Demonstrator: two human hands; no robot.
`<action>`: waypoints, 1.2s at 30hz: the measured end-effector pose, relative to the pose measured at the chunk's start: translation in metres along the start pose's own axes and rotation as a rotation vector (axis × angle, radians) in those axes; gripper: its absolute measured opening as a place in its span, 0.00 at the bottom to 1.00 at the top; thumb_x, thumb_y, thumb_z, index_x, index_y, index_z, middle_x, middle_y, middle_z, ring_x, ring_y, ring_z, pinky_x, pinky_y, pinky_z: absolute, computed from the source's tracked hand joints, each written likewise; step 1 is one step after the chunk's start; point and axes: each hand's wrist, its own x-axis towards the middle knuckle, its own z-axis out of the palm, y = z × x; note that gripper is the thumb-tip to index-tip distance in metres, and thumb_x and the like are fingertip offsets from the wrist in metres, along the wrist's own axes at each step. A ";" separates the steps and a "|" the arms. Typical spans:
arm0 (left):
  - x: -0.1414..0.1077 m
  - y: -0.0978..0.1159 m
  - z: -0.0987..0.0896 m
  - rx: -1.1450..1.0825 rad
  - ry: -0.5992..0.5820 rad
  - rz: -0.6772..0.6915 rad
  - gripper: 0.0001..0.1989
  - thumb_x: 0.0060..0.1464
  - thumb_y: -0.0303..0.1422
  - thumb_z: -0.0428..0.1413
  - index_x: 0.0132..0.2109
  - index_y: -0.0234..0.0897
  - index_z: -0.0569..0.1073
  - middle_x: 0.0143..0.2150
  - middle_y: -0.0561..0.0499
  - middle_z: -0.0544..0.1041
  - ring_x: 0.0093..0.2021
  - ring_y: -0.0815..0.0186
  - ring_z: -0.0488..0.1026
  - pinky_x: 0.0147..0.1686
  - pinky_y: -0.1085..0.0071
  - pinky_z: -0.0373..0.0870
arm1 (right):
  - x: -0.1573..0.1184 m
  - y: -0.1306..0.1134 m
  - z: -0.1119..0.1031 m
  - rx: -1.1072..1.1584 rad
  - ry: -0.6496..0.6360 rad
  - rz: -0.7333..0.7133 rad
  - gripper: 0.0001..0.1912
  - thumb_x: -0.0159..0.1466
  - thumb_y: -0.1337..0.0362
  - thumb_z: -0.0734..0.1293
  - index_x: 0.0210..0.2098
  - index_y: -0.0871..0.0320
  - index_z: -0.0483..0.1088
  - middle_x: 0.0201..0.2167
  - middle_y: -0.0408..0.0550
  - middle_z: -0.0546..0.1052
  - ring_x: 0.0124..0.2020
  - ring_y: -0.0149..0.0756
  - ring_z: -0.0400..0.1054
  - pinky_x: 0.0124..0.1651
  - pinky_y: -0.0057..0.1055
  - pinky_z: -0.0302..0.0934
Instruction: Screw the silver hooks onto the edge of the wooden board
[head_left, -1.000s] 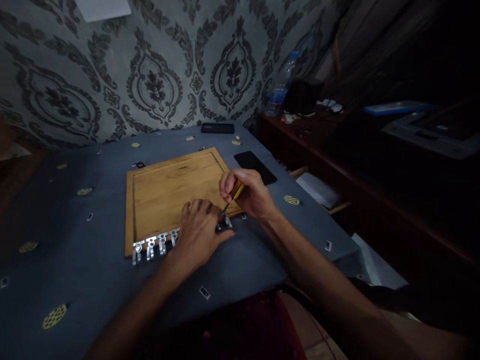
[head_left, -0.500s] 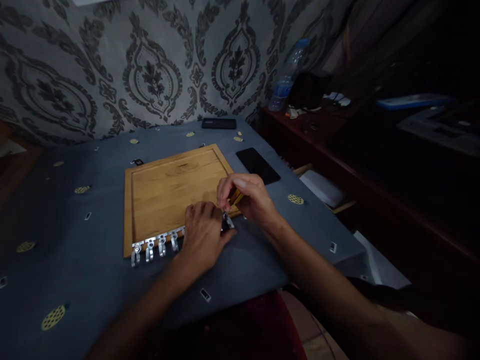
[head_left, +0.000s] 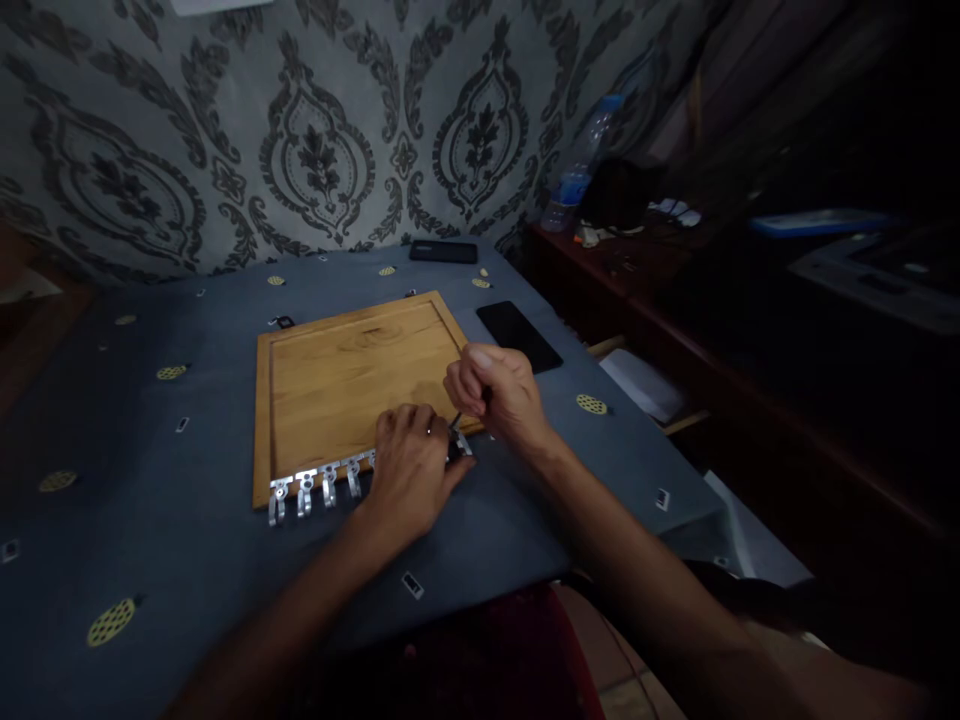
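A framed wooden board [head_left: 360, 375] lies flat on the table. Along its near edge runs a metal hook rail [head_left: 330, 475] with several silver hooks. My left hand [head_left: 411, 460] is closed over the right part of the rail, fingers on the board and thumb on the near side, hiding some hooks. Just right of it, my right hand [head_left: 499, 385] is closed in a fist around a screwdriver [head_left: 456, 421]. Its thin shaft slants down toward the rail's right end; the handle is mostly hidden, and whether the tip touches a screw I cannot tell.
A black phone [head_left: 519, 335] lies right of the board, and a dark phone-shaped object [head_left: 443, 251] lies near the wall. A plastic bottle [head_left: 574, 180] stands on the brown desk [head_left: 637, 275] at right. Beneath it, an open drawer [head_left: 649, 385] holds white paper.
My right fist has turned and closed more tightly, so the yellow handle seen before is now covered and the shaft shows. My left hand stays on the rail. The view has shifted slightly.
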 end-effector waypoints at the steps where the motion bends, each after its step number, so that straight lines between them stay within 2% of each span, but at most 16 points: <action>1: 0.000 0.000 -0.001 0.001 -0.003 -0.003 0.18 0.62 0.44 0.58 0.49 0.33 0.75 0.48 0.43 0.75 0.52 0.50 0.69 0.53 0.52 0.64 | 0.000 0.001 0.001 0.002 0.015 -0.009 0.25 0.65 0.50 0.68 0.18 0.56 0.60 0.12 0.35 0.55 0.14 0.24 0.46 0.19 0.26 0.42; 5: 0.000 0.001 -0.003 0.014 -0.027 -0.011 0.18 0.62 0.43 0.58 0.50 0.32 0.75 0.50 0.42 0.75 0.53 0.50 0.68 0.53 0.52 0.63 | -0.005 0.007 0.008 -0.013 0.063 -0.077 0.25 0.67 0.52 0.66 0.19 0.56 0.59 0.15 0.35 0.54 0.15 0.24 0.45 0.20 0.27 0.42; 10: 0.000 0.001 -0.002 0.041 -0.029 -0.011 0.17 0.63 0.43 0.57 0.49 0.33 0.74 0.50 0.41 0.75 0.53 0.50 0.69 0.53 0.53 0.63 | -0.012 0.010 0.014 -0.134 0.128 -0.136 0.25 0.70 0.53 0.64 0.20 0.56 0.58 0.17 0.37 0.56 0.18 0.26 0.48 0.23 0.29 0.44; 15: -0.001 0.001 -0.002 0.014 -0.020 -0.010 0.19 0.63 0.45 0.57 0.51 0.33 0.74 0.50 0.42 0.76 0.54 0.49 0.68 0.54 0.52 0.63 | -0.008 0.002 0.003 -0.152 0.004 -0.005 0.25 0.68 0.40 0.60 0.31 0.55 0.69 0.20 0.38 0.60 0.21 0.29 0.52 0.25 0.29 0.50; 19: 0.000 0.001 -0.003 0.010 -0.014 -0.020 0.19 0.62 0.45 0.58 0.50 0.34 0.74 0.50 0.42 0.76 0.54 0.50 0.68 0.53 0.52 0.63 | -0.010 -0.008 -0.011 -0.246 -0.061 0.019 0.21 0.69 0.45 0.61 0.42 0.55 0.73 0.24 0.40 0.65 0.25 0.31 0.60 0.31 0.31 0.59; 21: 0.000 0.001 -0.002 0.011 -0.007 -0.019 0.19 0.62 0.45 0.58 0.50 0.34 0.74 0.50 0.42 0.76 0.54 0.50 0.68 0.53 0.52 0.63 | -0.013 -0.013 -0.016 -0.325 -0.094 0.012 0.20 0.70 0.47 0.61 0.44 0.56 0.74 0.28 0.42 0.69 0.29 0.32 0.65 0.35 0.32 0.62; 27: -0.001 0.001 -0.001 0.008 0.022 -0.018 0.18 0.61 0.45 0.59 0.51 0.36 0.73 0.48 0.43 0.76 0.53 0.50 0.69 0.52 0.53 0.63 | -0.013 -0.024 -0.019 -0.514 -0.152 -0.099 0.18 0.69 0.48 0.65 0.36 0.55 0.76 0.31 0.46 0.75 0.36 0.34 0.70 0.42 0.33 0.64; 33: -0.001 0.001 -0.001 0.002 0.017 -0.017 0.19 0.62 0.44 0.58 0.52 0.36 0.73 0.48 0.43 0.76 0.53 0.50 0.68 0.52 0.53 0.63 | -0.010 -0.021 -0.018 -0.564 -0.033 -0.199 0.14 0.64 0.50 0.71 0.33 0.54 0.78 0.30 0.44 0.76 0.34 0.34 0.69 0.41 0.34 0.64; 36: -0.001 0.000 0.000 -0.002 0.023 -0.013 0.18 0.62 0.44 0.58 0.51 0.35 0.73 0.49 0.43 0.75 0.53 0.49 0.68 0.52 0.52 0.63 | -0.010 -0.022 -0.017 -0.582 -0.029 -0.190 0.14 0.63 0.50 0.71 0.33 0.54 0.78 0.30 0.44 0.76 0.34 0.34 0.70 0.40 0.34 0.64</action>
